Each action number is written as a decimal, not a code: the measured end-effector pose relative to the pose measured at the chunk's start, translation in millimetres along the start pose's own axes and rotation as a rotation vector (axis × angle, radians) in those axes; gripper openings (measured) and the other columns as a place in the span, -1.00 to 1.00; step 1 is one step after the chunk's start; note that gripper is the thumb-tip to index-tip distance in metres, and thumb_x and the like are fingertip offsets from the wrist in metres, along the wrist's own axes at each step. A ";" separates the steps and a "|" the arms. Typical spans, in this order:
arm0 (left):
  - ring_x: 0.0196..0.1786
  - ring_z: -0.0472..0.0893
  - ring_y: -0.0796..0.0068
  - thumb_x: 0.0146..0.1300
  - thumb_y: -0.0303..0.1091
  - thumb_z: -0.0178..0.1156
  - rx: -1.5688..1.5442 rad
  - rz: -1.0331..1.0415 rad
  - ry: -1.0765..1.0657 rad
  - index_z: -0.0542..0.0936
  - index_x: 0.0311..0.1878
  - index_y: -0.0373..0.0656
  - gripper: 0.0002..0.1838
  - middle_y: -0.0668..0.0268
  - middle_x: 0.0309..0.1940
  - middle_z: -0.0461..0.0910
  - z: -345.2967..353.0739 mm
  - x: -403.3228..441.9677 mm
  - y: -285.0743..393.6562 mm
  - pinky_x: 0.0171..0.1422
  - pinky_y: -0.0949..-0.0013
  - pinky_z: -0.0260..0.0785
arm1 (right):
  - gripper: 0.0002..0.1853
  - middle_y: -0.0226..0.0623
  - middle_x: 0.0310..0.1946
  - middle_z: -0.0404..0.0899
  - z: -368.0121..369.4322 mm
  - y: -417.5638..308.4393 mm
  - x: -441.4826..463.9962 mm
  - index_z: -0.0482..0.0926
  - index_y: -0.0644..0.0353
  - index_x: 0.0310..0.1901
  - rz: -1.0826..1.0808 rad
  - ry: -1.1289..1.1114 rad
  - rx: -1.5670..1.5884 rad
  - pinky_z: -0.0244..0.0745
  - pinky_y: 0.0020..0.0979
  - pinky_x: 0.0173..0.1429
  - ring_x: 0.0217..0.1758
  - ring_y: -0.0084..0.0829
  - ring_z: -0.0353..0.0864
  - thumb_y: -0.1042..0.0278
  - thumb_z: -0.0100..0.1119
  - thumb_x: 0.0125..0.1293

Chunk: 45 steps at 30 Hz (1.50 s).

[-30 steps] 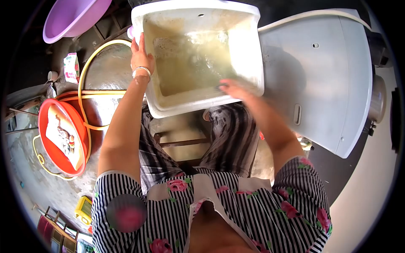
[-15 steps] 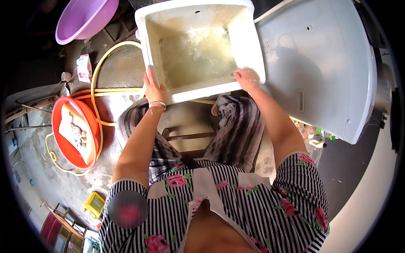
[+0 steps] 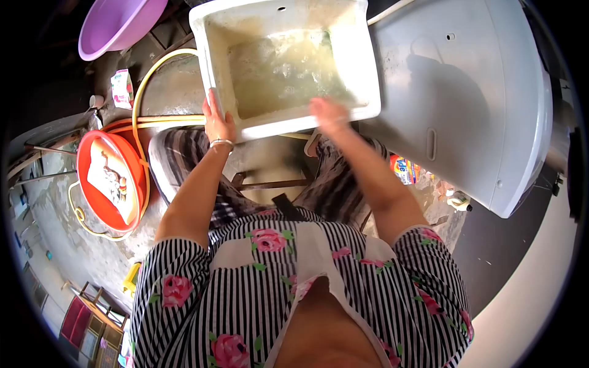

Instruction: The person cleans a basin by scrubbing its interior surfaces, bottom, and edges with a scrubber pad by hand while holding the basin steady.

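A white rectangular basin (image 3: 363,67) with cloudy, greenish water (image 3: 282,73) in its stained inside stands in front of my knees. My left hand (image 3: 219,122), with a bracelet at the wrist, grips the basin's near left corner, its fingers along the left side and the thumb apart from them. Over the near rim, toward the right, my right hand (image 3: 330,115) is smeared by motion. Its fingers do not show clearly, and I cannot make out whether it holds anything.
On the left are a red basin (image 3: 142,195) with a patterned cloth inside, a yellow hose (image 3: 140,92) and a purple basin (image 3: 116,30). To the right stands a large grey panel (image 3: 423,110), with a detergent bag (image 3: 404,168) near its lower edge.
My right hand has moved left along the near rim from the right corner. My left hand stays at the left corner. The view has shifted slightly, and the detergent bag now shows.
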State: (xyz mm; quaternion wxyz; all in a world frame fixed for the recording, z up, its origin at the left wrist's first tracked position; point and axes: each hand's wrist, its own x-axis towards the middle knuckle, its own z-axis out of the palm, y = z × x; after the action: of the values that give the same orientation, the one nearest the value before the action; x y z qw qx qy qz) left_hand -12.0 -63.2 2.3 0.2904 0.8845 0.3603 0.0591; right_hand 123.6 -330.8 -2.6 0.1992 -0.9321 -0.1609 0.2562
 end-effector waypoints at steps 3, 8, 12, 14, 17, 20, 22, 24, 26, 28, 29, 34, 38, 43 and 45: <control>0.10 0.51 -0.17 0.08 -0.56 0.15 -0.002 -0.042 -0.005 -0.03 0.51 0.17 -0.06 0.02 0.40 0.14 -6.1 -4.0 3.3 0.17 0.04 0.41 | -0.73 -0.31 -0.23 0.59 -36.8 48.5 -2.2 0.61 -0.06 -0.10 -0.047 0.255 -0.291 0.42 -0.15 0.06 -0.15 -0.20 0.58 0.05 0.02 0.33; 0.16 0.48 -0.13 0.06 -0.57 0.16 -0.008 0.006 0.028 -0.02 0.51 0.16 -0.05 0.03 0.40 0.15 9.3 1.8 -9.5 0.16 0.05 0.42 | -0.84 -0.25 -0.32 0.51 28.1 -40.4 -25.3 0.56 -0.07 -0.20 -0.223 0.492 -0.128 0.43 -0.11 -0.15 -0.20 -0.16 0.54 0.17 0.19 0.20; 0.15 0.48 -0.13 0.02 -0.57 0.17 -0.021 0.072 0.044 -0.08 0.52 0.12 0.00 0.02 0.37 0.17 13.5 6.8 -20.9 0.14 0.05 0.44 | -0.65 -0.24 -0.15 0.37 46.8 -58.2 -43.7 0.47 -0.06 -0.03 -0.313 0.463 0.064 0.35 -0.14 0.09 0.00 -0.10 0.43 0.31 0.30 0.13; 0.13 0.51 -0.12 0.02 -0.53 0.19 0.006 0.031 0.004 -0.16 0.53 0.10 0.04 0.01 0.37 0.18 10.7 10.0 -11.9 0.14 0.05 0.44 | -0.63 -0.24 -0.15 0.38 25.4 -31.9 -44.0 0.48 -0.05 -0.02 -0.310 0.489 0.047 0.37 -0.14 0.09 -0.01 -0.10 0.43 0.36 0.31 0.11; 0.08 0.55 -0.12 0.03 -0.43 0.24 0.087 -0.073 -0.060 -0.24 0.53 0.09 0.09 -0.02 0.33 0.26 2.1 30.5 -1.5 0.14 0.04 0.43 | -0.66 -0.26 -0.12 0.40 -9.0 28.5 -26.2 0.58 -0.07 -0.10 -0.248 0.653 -0.068 0.37 -0.15 0.10 -0.01 -0.13 0.41 0.45 0.30 0.05; 0.07 0.54 -0.15 0.04 -0.30 0.29 0.082 -0.122 -0.053 -0.20 0.52 0.04 0.07 -0.16 0.15 0.46 -2.5 65.2 4.5 0.12 0.01 0.42 | -0.66 -0.36 0.09 0.42 -44.8 77.2 -14.2 0.67 -0.11 -0.08 -0.289 0.523 -0.191 0.12 -0.13 0.41 0.27 -0.20 0.25 0.42 0.30 0.05; 0.05 0.57 -0.13 0.06 -0.28 0.30 0.103 -0.199 -0.058 -0.18 0.52 0.05 0.05 -0.08 0.13 0.50 -1.8 74.5 5.2 0.14 0.01 0.42 | -0.65 -0.40 0.26 0.37 -59.9 87.8 0.1 0.67 -0.10 -0.03 -0.226 0.404 -0.316 -0.10 -0.09 0.54 0.46 -0.21 0.07 0.38 0.28 0.09; 0.02 0.58 -0.13 0.08 -0.27 0.31 0.125 -0.165 0.007 -0.12 0.50 0.05 0.01 -0.07 0.10 0.52 7.8 76.6 -7.8 0.13 0.01 0.42 | -0.69 -0.41 0.29 0.35 -80.8 87.8 23.8 0.67 -0.09 -0.05 -0.405 0.260 -0.498 -0.13 -0.10 0.55 0.49 -0.24 0.04 0.37 0.25 0.13; 0.02 0.58 -0.14 0.08 -0.27 0.31 0.104 -0.148 0.006 -0.11 0.50 0.04 0.00 -0.10 0.09 0.52 11.1 73.0 -5.1 0.11 0.00 0.42 | -0.71 -0.42 0.30 0.35 -98.9 96.0 58.2 0.66 -0.10 -0.05 -0.592 0.201 -0.634 -0.12 -0.14 0.56 0.51 -0.29 0.04 0.36 0.19 0.18; 0.00 0.58 -0.15 0.08 -0.28 0.31 0.107 -0.127 0.020 -0.10 0.50 0.02 0.00 -0.15 0.07 0.52 7.9 72.1 -4.1 0.09 0.00 0.42 | -0.70 -0.42 0.27 0.38 -108.0 93.9 119.5 0.63 -0.08 -0.02 -0.624 0.302 -0.648 -0.08 -0.18 0.56 0.50 -0.31 0.07 0.37 0.16 0.20; -0.01 0.58 -0.15 0.08 -0.28 0.31 0.105 -0.146 0.000 -0.10 0.50 0.02 -0.01 -0.15 0.05 0.53 4.3 69.7 -1.5 0.08 0.00 0.42 | -0.70 -0.42 0.26 0.39 -112.1 91.7 134.7 0.62 -0.07 -0.01 -0.637 0.359 -0.658 -0.07 -0.19 0.56 0.49 -0.31 0.09 0.37 0.15 0.20; -0.08 0.60 -0.16 0.08 -0.31 0.30 0.127 -0.065 0.088 -0.09 0.49 0.00 -0.01 -0.14 -0.07 0.59 10.4 69.1 -8.7 0.02 -0.01 0.42 | -0.68 -0.43 0.19 0.45 -121.3 86.0 123.8 0.59 -0.05 -0.02 -0.576 0.324 -0.401 0.19 -0.26 0.46 0.45 -0.24 0.19 0.42 0.20 0.16; -0.02 0.57 -0.17 0.07 -0.36 0.30 0.078 -0.167 -0.032 -0.10 0.49 -0.02 -0.01 -0.14 0.02 0.54 -0.7 66.8 4.2 0.07 0.00 0.41 | -0.67 -0.40 0.14 0.46 -100.3 105.5 24.7 0.60 -0.01 -0.09 -0.517 0.314 -0.207 0.31 -0.23 0.39 0.41 -0.16 0.24 0.51 0.30 0.06; 0.06 0.54 -0.19 0.08 -0.40 0.29 0.083 -0.117 -0.002 -0.10 0.49 -0.06 -0.02 -0.15 0.14 0.47 6.1 68.5 -2.1 0.12 0.02 0.39 | -0.66 -0.35 0.15 0.45 -106.3 96.8 76.4 0.60 0.03 -0.11 -0.557 0.476 -0.116 0.32 -0.21 0.37 0.41 -0.14 0.23 0.54 0.31 0.04; 0.08 0.53 -0.19 0.08 -0.40 0.29 0.080 -0.124 -0.007 -0.10 0.49 -0.06 -0.02 -0.14 0.15 0.46 7.0 69.6 -1.9 0.13 0.02 0.38 | -0.64 -0.34 0.05 0.45 -114.3 80.8 116.5 0.59 -0.02 -0.05 -0.532 0.521 -0.195 0.41 -0.22 0.25 0.26 -0.14 0.36 0.50 0.31 0.07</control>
State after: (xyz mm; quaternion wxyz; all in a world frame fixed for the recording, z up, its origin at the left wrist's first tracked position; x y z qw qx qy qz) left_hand 40.1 -18.7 -11.8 0.2591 0.8715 0.4157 0.0233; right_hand 296.7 -387.2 2.8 0.2031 -0.9063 -0.3647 -0.0666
